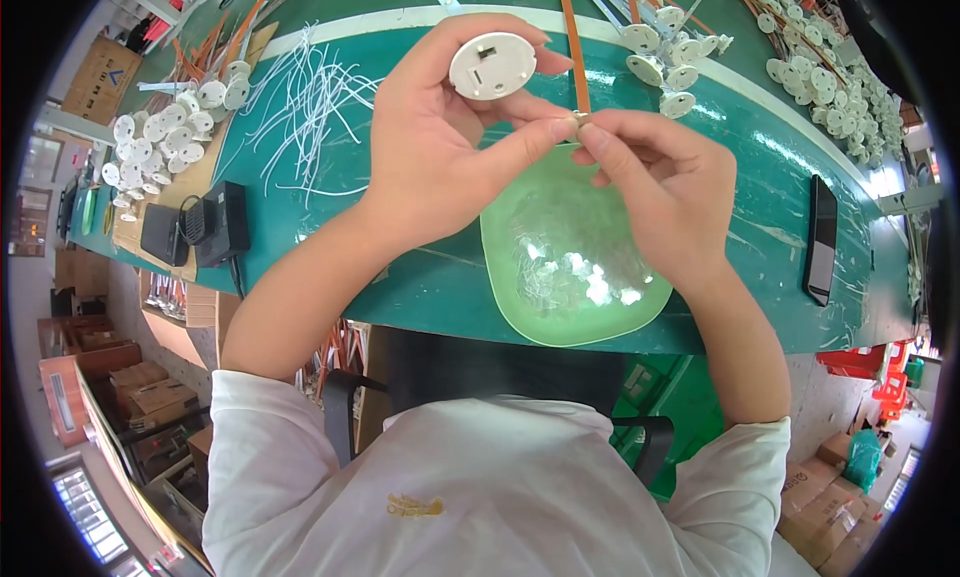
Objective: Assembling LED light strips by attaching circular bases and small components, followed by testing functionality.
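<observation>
Left hand (440, 142) raised, fingers curled around a round white plastic disc (492, 65), thumb meeting right hand (660, 192) at 3 o'clock — both pinching a tiny metal part (579, 118), pale green plastic bowl (520, 277) below.

You see one white round disc (492, 65) held up, one pale green bowl (570, 247) at the table's near edge, and one small metal piece (579, 118) above it. Two black devices (200, 232) sit at the left edge, one dark phone (821, 239) at the right. White discs (165, 127) heaped at both far corners are too many to count.
</observation>
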Motion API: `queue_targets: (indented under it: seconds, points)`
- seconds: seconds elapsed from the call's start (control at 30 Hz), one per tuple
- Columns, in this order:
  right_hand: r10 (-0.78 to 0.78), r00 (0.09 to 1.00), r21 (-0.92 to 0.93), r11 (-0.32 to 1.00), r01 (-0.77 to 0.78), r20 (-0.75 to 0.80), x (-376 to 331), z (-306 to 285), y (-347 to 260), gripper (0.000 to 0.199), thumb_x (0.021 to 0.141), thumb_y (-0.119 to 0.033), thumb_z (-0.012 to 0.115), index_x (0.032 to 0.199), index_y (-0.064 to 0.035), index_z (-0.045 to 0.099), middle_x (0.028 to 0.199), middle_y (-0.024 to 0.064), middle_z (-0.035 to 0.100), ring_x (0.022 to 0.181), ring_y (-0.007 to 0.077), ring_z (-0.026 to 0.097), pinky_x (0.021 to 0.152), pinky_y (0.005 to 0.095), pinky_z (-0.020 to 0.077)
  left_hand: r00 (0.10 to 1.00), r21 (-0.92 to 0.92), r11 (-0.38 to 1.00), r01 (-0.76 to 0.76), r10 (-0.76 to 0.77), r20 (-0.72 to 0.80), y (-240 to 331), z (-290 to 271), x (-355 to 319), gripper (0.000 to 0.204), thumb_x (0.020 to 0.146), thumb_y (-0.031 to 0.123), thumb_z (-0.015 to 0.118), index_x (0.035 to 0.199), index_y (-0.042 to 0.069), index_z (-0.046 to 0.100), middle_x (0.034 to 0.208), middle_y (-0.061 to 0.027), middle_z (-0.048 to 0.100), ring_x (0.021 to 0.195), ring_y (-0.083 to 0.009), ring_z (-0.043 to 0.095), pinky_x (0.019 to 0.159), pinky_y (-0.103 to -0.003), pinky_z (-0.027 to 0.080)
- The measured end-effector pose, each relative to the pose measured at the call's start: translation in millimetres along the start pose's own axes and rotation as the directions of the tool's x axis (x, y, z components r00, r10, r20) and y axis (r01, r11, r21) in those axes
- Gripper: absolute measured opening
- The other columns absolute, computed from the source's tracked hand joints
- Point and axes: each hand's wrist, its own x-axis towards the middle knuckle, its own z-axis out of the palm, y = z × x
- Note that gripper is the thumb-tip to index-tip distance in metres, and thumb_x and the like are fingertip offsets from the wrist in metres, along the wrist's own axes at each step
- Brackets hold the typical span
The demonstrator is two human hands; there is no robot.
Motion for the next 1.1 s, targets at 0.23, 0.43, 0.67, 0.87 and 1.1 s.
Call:
queue_targets:
  seconds: [0.23,0.43,0.67,0.87,1.1]
  points:
    - [-0.226,0.974,-0.275,0.937,0.218,0.002,1,-2,2,0.012,0.091,-0.002,0.069,0.101,0.0045,0.071,0.091,0.0097,0.072,0.080,0.0139,0.070,0.070,0.0256,0.0565,1.000,0.065,0.998,-0.009,0.010,-0.007,3,-3,1,0.052,0.082,-0.012,0.072,0.127,-0.001,0.050,0.119,-0.0224,0.064,0.090,-0.0153,0.071,0.078,-0.026,0.058]
    - [-0.197,0.980,-0.180,0.964,0.195,0.010,0,-4,3,0.009,0.091,0.000,0.068,0.098,0.0051,0.070,0.090,0.0097,0.071,0.079,0.0141,0.069,0.071,0.0259,0.0567,1.000,0.011,1.000,-0.020,0.019,0.018,2,2,0,0.050,0.083,-0.011,0.072,0.127,-0.001,0.050,0.119,-0.0230,0.064,0.091,-0.0145,0.070,0.080,-0.026,0.057]
    - [-0.295,0.954,-0.207,0.931,0.300,0.058,0,-6,2,0.009,0.090,0.000,0.069,0.097,0.0049,0.070,0.089,0.0104,0.071,0.078,0.0139,0.069,0.070,0.0258,0.0568,1.000,0.057,0.998,0.006,-0.006,0.000,1,0,-2,0.050,0.082,-0.011,0.072,0.126,-0.001,0.050,0.119,-0.0228,0.063,0.091,-0.0135,0.070,0.081,-0.026,0.057]
    - [-0.319,0.947,-0.216,0.928,0.304,-0.041,-1,-8,-1,0.007,0.090,0.003,0.067,0.095,0.0046,0.070,0.087,0.0109,0.071,0.076,0.0141,0.069,0.069,0.0257,0.0570,0.996,0.012,1.000,-0.028,0.027,0.089,8,7,-2,0.059,0.094,0.000,0.062,0.147,-0.002,0.038,0.135,-0.0212,0.056,0.122,-0.0254,0.060,0.103,-0.036,0.047]
    - [-0.719,0.695,-0.492,0.603,0.628,0.006,5,-8,-2,0.012,0.078,0.004,0.073,0.089,0.0005,0.069,0.082,0.0130,0.071,0.069,0.0252,0.070,0.060,0.0286,0.0555,0.976,-0.081,0.997,0.017,0.000,0.217,10,13,-9,0.050,0.106,0.013,0.039,0.152,-0.004,0.028,0.147,-0.0248,0.046,0.132,-0.0318,0.052,0.111,-0.040,0.040]
